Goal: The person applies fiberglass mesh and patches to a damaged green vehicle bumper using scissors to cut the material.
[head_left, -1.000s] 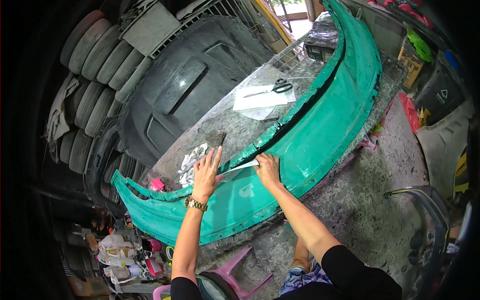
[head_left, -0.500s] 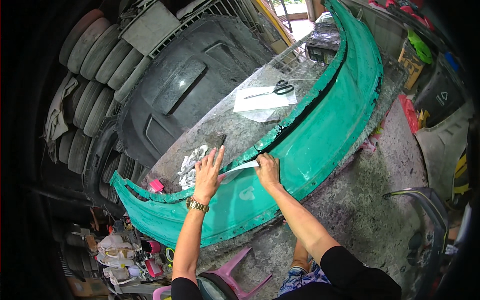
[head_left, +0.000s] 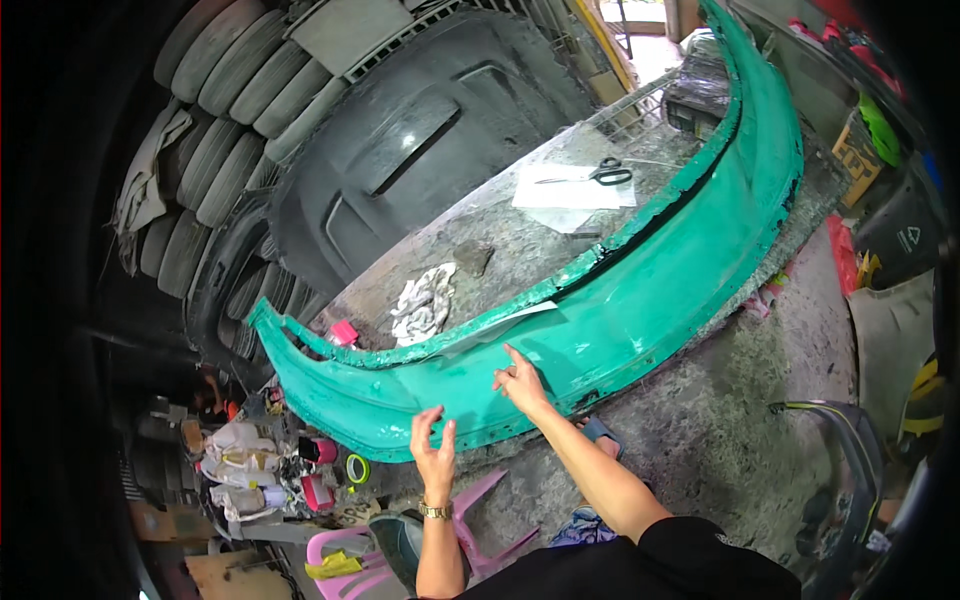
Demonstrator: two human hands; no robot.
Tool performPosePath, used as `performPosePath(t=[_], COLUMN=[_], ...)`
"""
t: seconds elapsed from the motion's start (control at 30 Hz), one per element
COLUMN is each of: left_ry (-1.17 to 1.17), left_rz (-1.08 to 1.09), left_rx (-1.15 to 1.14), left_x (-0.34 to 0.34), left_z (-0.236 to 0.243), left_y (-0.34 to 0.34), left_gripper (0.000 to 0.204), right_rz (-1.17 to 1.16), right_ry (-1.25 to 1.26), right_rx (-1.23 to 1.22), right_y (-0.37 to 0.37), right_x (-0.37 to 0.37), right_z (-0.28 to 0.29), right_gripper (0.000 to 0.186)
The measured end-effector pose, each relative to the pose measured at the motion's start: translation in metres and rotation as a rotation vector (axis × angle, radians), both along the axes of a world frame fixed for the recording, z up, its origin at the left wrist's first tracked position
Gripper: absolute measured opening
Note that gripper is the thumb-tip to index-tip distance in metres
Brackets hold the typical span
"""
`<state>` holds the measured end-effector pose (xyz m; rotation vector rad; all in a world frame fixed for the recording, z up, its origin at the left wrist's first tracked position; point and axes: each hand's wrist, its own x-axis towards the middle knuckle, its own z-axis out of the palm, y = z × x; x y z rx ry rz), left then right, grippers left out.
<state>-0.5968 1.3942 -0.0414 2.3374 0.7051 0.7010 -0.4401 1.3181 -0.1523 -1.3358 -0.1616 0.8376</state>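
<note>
A long, curved green moulded panel (head_left: 650, 322), shaped like a car bumper, lies across a stained worktable. A thin white strip (head_left: 515, 317) rests along its inner edge, one pointed end standing out over the green surface. My right hand (head_left: 522, 384) hovers over the panel just below the strip, fingers apart and holding nothing. Lower and to the left, my left hand (head_left: 434, 458) is at the panel's near edge, fingers spread and bare of any object. Beyond the panel are a crumpled white cloth (head_left: 423, 303), a pink block (head_left: 343, 333) and black scissors (head_left: 611, 173) on white sheets (head_left: 570, 196).
A black car bonnet (head_left: 400, 130) leans behind the table, beside stacked tyres (head_left: 235, 80). Below the panel stands a pink plastic chair (head_left: 478, 492). Cluttered supplies and a green tape roll (head_left: 358, 468) are at lower left. Black curved trim (head_left: 855, 440) stands at right.
Both hands have come away from the white strip and drawn back toward me. My right hand has let go of it, and the strip stays on the panel's inner edge. The view has shifted.
</note>
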Motion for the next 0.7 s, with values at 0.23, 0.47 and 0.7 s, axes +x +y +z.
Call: performPosePath(t=[0.23, 0.47, 0.7], left_ry=[0.047, -0.112, -0.339], left_rz=[0.255, 0.277, 0.097], left_rx=[-0.097, -0.195, -0.982], left_x=[-0.007, 0.032, 0.062], left_z=[-0.016, -0.035, -0.084], left_y=[0.024, 0.061, -0.008], left_gripper=[0.02, 0.023, 0.019], right_rz=[0.132, 0.333, 0.74], right_ry=[0.184, -0.883, -1.627], right_rx=[-0.02, -0.245, -0.369], right_y=[-0.002, -0.036, 0.052], right_x=[-0.02, 0.01, 0.056], right_z=[0.01, 0.113, 0.204], right_gripper=[0.066, 0.024, 0.028])
